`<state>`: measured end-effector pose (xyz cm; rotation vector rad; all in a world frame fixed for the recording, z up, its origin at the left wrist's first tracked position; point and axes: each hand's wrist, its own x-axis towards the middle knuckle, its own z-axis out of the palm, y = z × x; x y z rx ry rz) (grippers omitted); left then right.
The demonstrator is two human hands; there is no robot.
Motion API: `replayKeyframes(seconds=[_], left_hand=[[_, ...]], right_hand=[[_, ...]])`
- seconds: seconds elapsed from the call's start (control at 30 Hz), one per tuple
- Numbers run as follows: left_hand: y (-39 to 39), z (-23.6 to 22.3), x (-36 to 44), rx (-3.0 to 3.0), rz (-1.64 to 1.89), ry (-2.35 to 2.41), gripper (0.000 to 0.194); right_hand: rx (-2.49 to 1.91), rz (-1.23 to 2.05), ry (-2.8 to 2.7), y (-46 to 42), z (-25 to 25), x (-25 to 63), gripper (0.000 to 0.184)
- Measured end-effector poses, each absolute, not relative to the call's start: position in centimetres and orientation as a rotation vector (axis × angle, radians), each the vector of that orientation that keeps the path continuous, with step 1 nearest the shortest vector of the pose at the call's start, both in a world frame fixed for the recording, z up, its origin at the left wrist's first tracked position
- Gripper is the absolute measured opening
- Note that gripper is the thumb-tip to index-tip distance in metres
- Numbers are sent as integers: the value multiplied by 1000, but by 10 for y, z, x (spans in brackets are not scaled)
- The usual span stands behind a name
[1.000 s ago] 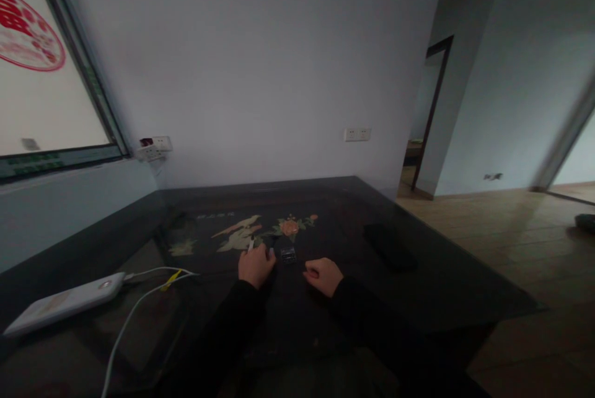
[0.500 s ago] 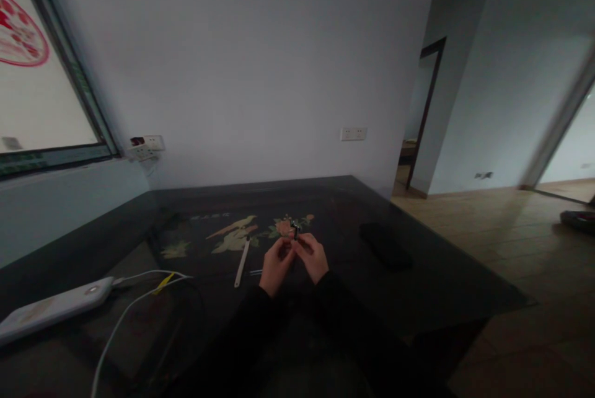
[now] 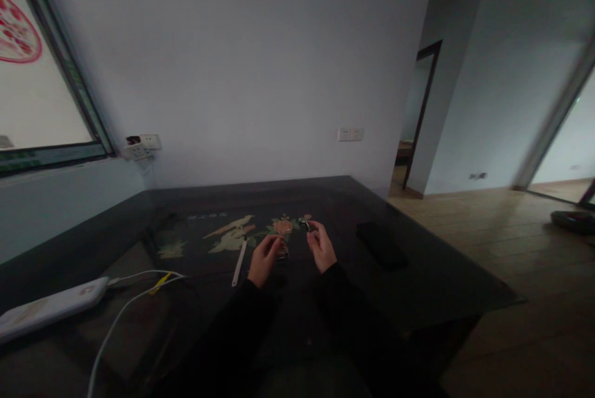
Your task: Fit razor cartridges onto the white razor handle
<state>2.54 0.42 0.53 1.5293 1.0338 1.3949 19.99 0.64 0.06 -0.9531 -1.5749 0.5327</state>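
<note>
My right hand (image 3: 321, 248) pinches a small shiny metal piece (image 3: 305, 224) with a dark part, held up above the table; its exact kind is too small to make out. To its left, apart from it, my left hand (image 3: 264, 259) has thumb and forefinger pressed together, and anything between them is too small to see. A small glinting object (image 3: 282, 254) shows just beside the left fingers; whether it is touched or lies on the table I cannot tell. A slim pale strip (image 3: 239, 263) with a hole at its near end lies left of my left hand.
The dark glossy table (image 3: 432, 274) carries a bird-and-flower picture (image 3: 232, 234). A black oblong case (image 3: 381, 244) lies at right. At left rests a white power bank (image 3: 56, 308) with a white cable (image 3: 111, 330) and yellow tag (image 3: 160, 283). A wall (image 3: 251, 106) stands behind.
My hands, earlier together around the small metal piece, have come apart. The right hand has moved right with the metal piece, the left hand slightly left. The view has shifted a little.
</note>
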Motion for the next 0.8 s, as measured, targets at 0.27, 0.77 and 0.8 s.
replayKeyframes(seconds=[0.27,0.77,0.8], left_hand=[[11,4,24,1417,1339,973,65],[14,1,20,1461,1360,1016,52],[14,1,20,1470,1363,1020,51]], right_hand=[[-897,525,-1699,-5,6,190,30],[-805,529,-1754,-4,5,192,27],[-808,529,-1756,-4,5,192,27]])
